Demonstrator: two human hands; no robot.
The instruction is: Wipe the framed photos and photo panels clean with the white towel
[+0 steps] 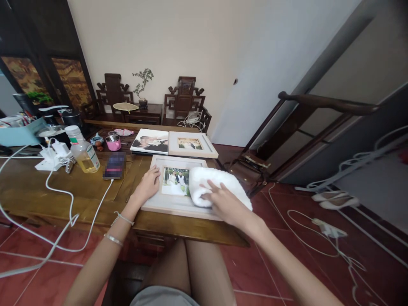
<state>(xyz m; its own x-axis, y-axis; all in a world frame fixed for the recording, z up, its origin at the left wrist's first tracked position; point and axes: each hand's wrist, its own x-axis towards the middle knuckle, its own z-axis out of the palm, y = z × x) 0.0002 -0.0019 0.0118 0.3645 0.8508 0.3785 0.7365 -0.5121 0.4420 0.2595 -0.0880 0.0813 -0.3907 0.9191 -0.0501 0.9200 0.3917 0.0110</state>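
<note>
View from a head-worn camera, looking down at a seated person's two bare arms reaching over a low wooden surface (79,191).

A pale wooden picture frame (174,206) lies flat at the near edge of the surface, directly in front of the person, with a small photograph of a couple at its centre. The left hand (148,183) rests on the frame's left border, its grip spread, fingers flat and pinching nothing, thin bracelets at the wrist. The right hand (225,203) lies on top of a folded white towel (204,176) that covers the frame's right side and overhangs its edge. This grip is also spread – fingers extended, palm pressing the cloth down rather than clutching it.

Judging from this, the frame is being wiped. It would go well with the left hand bearing down to stop the frame sliding, since it sits close to the edge. The towel should stay flat under an even palm and travel along the border and across the glass in light strokes.

Behind the frame lie a photo print (150,141) and a second frame (193,144), side by side. To the left are a phone (114,165) on a white cable, a bottle of yellowish liquid (84,155), a pink cup (113,143) and a white power strip (51,159).
</note>
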